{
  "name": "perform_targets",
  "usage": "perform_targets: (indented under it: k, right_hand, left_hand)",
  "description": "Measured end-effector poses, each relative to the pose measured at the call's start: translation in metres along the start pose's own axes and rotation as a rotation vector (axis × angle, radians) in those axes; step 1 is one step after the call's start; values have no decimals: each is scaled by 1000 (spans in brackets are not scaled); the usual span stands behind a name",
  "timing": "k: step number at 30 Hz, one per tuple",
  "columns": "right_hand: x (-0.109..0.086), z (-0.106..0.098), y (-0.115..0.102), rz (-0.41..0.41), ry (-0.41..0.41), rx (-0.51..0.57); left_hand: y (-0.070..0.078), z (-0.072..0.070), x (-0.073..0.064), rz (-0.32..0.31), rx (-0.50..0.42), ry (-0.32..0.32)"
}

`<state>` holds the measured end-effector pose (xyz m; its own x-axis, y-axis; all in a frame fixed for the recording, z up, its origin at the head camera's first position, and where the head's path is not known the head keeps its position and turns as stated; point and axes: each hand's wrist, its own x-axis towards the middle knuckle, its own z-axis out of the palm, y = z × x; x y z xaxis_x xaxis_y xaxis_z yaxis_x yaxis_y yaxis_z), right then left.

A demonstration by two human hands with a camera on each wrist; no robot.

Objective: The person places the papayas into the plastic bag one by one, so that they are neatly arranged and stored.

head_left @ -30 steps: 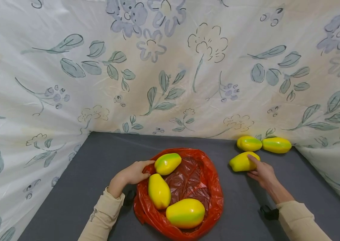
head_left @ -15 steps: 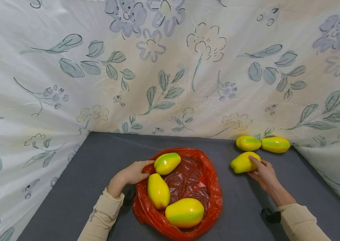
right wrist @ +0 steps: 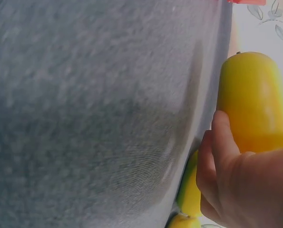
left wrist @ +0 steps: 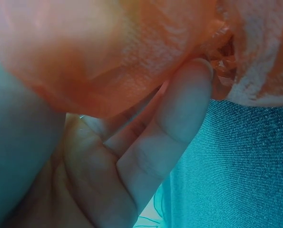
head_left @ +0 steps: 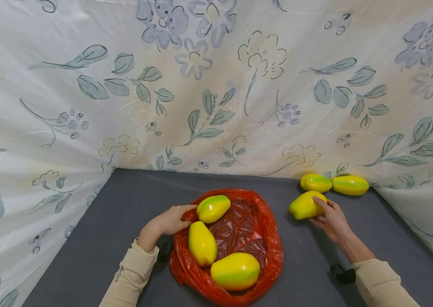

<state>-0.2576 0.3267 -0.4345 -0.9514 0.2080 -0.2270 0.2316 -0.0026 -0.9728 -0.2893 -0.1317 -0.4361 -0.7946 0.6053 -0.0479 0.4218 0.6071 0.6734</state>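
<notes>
In the head view my right hand (head_left: 331, 221) grips a yellow papaya (head_left: 304, 206), thumb on one side and fingers on the other, right of a red plastic bag (head_left: 275, 251). The right wrist view shows this held papaya (right wrist: 253, 99) off the grey surface. My left hand (head_left: 168, 221) holds the bag's left rim; in the left wrist view its fingers (left wrist: 179, 109) press against the crinkled plastic (left wrist: 98, 57). Inside the wide-mouthed bag lie a papaya (head_left: 213, 209) at the back, a second papaya (head_left: 202, 244) at left and a third papaya (head_left: 235, 271) in front.
Two more papayas, a shorter papaya (head_left: 316, 183) and a longer papaya (head_left: 350, 185), lie at the back right against the flowered cloth (head_left: 216, 106). That cloth walls the dark grey table (head_left: 139, 187) at the back and both sides.
The papaya in my right hand has come up off the table and shifted slightly left. My left hand and the bag keep their places.
</notes>
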Motion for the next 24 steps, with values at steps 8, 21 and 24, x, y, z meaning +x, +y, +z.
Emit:
perform_targets:
  k: [8, 21, 24]
  right_hand:
    - [-5, 12, -7, -17, -36, 22]
    - [-8, 27, -12, -28, -65, 61]
    - [-7, 33, -12, -30, -75, 59]
  left_hand:
    - [2, 0, 0, -12, -19, -6]
    - [-1, 1, 1, -2, -4, -5]
    - [-1, 2, 1, -6, -11, -4]
